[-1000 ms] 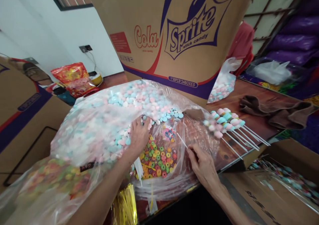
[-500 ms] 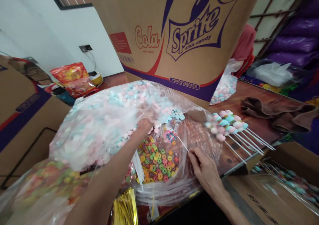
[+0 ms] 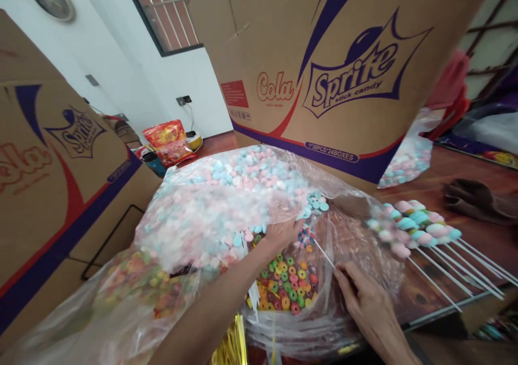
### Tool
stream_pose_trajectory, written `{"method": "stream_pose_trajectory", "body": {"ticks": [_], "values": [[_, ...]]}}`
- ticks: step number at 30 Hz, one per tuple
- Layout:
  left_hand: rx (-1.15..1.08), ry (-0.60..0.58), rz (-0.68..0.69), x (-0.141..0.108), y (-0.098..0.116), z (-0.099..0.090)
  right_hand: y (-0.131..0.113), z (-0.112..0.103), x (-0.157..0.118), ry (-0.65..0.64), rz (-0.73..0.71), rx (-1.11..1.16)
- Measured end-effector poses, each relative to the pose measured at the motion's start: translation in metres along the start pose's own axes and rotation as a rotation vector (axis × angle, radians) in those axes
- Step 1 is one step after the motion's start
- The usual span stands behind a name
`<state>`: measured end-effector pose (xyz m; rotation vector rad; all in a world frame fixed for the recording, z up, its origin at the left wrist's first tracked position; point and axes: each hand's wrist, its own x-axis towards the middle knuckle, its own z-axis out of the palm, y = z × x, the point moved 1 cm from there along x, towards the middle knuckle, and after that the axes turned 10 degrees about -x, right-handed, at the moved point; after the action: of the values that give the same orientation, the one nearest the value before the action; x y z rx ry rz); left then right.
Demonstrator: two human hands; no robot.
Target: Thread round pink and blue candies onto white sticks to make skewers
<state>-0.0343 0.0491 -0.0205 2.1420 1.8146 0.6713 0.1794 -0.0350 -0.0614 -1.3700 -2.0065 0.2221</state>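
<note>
My right hand (image 3: pixel 358 287) pinches the lower end of a white stick (image 3: pixel 325 254), which slants up to a small round multicoloured candy (image 3: pixel 305 236) at its tip. Beside that candy is my left hand (image 3: pixel 285 233), fingers together at the edge of a clear bag of pink, blue and white marshmallows (image 3: pixel 210 203); what its fingertips hold is hidden. Below lie coloured candy rings (image 3: pixel 289 284) in clear plastic, with loose white sticks (image 3: pixel 253 295) to their left. Finished-looking marshmallow skewers (image 3: pixel 424 227) lie in a row at the right.
A large cardboard box (image 3: pixel 283 47) stands behind the bag, and another box (image 3: pixel 56 155) is at the left. A brown cloth (image 3: pixel 477 200) lies far right. Gold ties (image 3: pixel 232 343) are at the front edge, and a red snack bag (image 3: pixel 168 141) sits behind.
My left hand has come out of the marshmallow bag, towards the candy on the stick. My right hand still holds the stick. The view has shifted left, so things appear further right.
</note>
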Motion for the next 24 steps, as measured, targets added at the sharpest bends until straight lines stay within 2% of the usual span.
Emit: {"method": "stream_pose_trajectory", "body": {"ticks": [4, 6, 10, 13, 16, 19, 21, 24], "values": [[0.047, -0.064, -0.084, -0.009, 0.014, 0.001, -0.006, -0.006, 0.003, -0.071, 0.027, -0.021], [0.001, -0.053, -0.023, -0.011, 0.02, -0.002, -0.008, -0.01, 0.004, -0.099, 0.066, -0.004], [-0.204, -0.112, 0.178, -0.015, 0.025, -0.007, -0.012, -0.016, 0.007, -0.112, 0.152, 0.094], [-0.258, -0.085, 0.165, -0.019, 0.021, -0.011, -0.013, -0.019, 0.008, -0.075, 0.221, 0.176], [-0.167, 0.016, 0.112, -0.025, 0.019, -0.016, -0.013, -0.021, 0.01, -0.062, 0.255, 0.228], [-0.026, 0.105, 0.114, -0.033, 0.026, -0.019, -0.012, -0.021, 0.011, -0.056, 0.274, 0.241], [0.012, 0.088, 0.177, -0.041, 0.036, -0.018, -0.011, -0.02, 0.011, -0.051, 0.287, 0.242], [-0.02, -0.017, 0.272, -0.052, 0.05, -0.009, -0.01, -0.02, 0.009, -0.047, 0.295, 0.241]]}}
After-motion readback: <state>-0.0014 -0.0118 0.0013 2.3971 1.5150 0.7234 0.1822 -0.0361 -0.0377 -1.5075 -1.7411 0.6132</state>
